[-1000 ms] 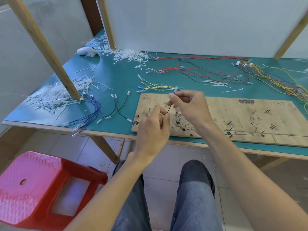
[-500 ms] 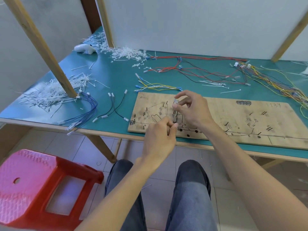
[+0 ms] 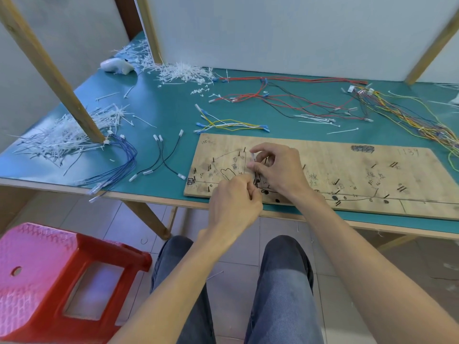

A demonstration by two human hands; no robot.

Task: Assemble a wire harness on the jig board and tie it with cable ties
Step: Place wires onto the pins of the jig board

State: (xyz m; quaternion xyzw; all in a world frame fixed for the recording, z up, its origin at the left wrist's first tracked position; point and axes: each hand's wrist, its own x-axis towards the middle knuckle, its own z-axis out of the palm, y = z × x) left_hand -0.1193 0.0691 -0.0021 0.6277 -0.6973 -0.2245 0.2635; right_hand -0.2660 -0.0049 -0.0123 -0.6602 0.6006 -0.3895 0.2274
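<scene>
Teal bench mat [image 3: 173, 112] littered with cable ties [image 3: 183, 73], and at its near edge the jig board [image 3: 347, 175] lies flat, both hands close together over its left end. Now the right hand [image 3: 280, 170] pinches the white-tipped top of a short black wire [image 3: 255, 178] while the left hand [image 3: 233, 204] pinches what looks like its lower end, stretching it straight, I'd say, to drop it among the pegs [image 3: 244, 150]. That wire runs between the two hands, just above the board.
</scene>
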